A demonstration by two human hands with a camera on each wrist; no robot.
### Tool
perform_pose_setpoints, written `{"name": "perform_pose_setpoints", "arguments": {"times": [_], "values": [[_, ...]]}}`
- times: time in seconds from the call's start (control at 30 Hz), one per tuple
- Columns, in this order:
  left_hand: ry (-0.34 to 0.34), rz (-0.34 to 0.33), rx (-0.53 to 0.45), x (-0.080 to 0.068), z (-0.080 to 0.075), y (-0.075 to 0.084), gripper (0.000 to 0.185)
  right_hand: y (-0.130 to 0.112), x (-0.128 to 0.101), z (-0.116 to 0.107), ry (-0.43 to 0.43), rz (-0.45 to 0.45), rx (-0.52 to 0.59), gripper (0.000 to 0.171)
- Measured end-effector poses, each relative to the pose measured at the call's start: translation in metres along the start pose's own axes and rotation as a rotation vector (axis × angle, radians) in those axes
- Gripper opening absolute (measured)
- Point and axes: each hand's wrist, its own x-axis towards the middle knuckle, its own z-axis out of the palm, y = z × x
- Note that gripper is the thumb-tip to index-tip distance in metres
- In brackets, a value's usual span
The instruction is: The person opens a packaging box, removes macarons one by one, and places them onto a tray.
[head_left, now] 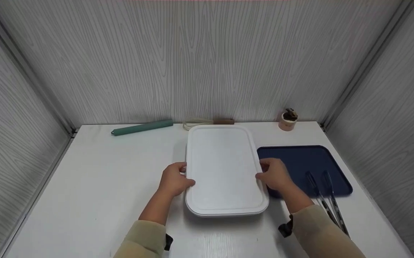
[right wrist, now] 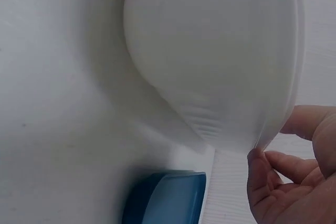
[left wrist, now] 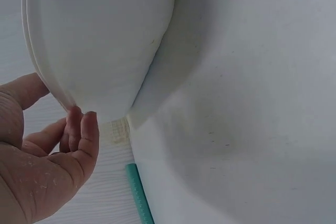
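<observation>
A white rectangular storage box with a flat white lid (head_left: 223, 168) is in the middle of the head view. My left hand (head_left: 176, 180) grips its left rim, thumb over the lid's edge and fingers beneath. On the opposite side my right hand (head_left: 274, 174) pinches the right rim in the same way. The left wrist view shows the box's smooth side wall (left wrist: 100, 40) above the curled fingertips (left wrist: 90, 124). Ridges mark the wall (right wrist: 210, 66) in the right wrist view, where the thumb and fingers meet at the rim. The lid hides whatever the box contains.
A dark blue tray (head_left: 293, 157) lies right of the box, with two long-handled utensils (head_left: 330, 195) across its front edge. Along the back are a green rod (head_left: 142, 127), a whisk (head_left: 223, 121) and a small potted plant (head_left: 287, 121). Grey wood-grain panels (head_left: 207, 61) enclose the white table (head_left: 96, 190).
</observation>
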Motion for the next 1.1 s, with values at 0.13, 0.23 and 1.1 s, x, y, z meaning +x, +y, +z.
{"name": "perform_pose_setpoints", "arguments": {"times": [0.13,0.23,1.1], "values": [[-0.003,-0.019,-0.009,0.001,-0.002,0.004,0.076,-0.006,0.0,-0.003,0.022,-0.001,0.004,0.051],[-0.004,-0.017,-0.023,0.001,-0.003,0.007,0.076,-0.009,0.0,-0.006,0.031,0.003,0.01,0.052],[0.027,-0.021,-0.034,-0.012,-0.091,-0.012,0.068,-0.068,-0.005,0.043,0.059,-0.002,0.278,0.056]]}}
